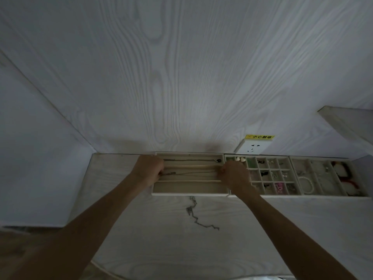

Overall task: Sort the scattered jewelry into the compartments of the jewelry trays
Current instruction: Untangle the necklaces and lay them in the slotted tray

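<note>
Three beige jewelry trays stand in a row against the wall. The left tray (pixel 189 193) has long lanes. A thin dark necklace (pixel 191 173) is stretched along a middle lane, pinched at its left end by my left hand (pixel 148 168) and at its right end by my right hand (pixel 234 173). Another necklace (pixel 189 159) lies in the back lane. The middle tray (pixel 268 169) holds small pieces in a grid of compartments. The right tray (pixel 321 178) holds bracelets, one of white beads (pixel 306 184). A silver chain (pixel 194 214) lies loose on the table in front.
The pale wood table (pixel 282 229) reaches the wall, where a white socket (pixel 252 148) with a yellow label sits just behind the middle tray. A wall panel rises at the left, and a shelf edge (pixel 343 122) juts out at the upper right.
</note>
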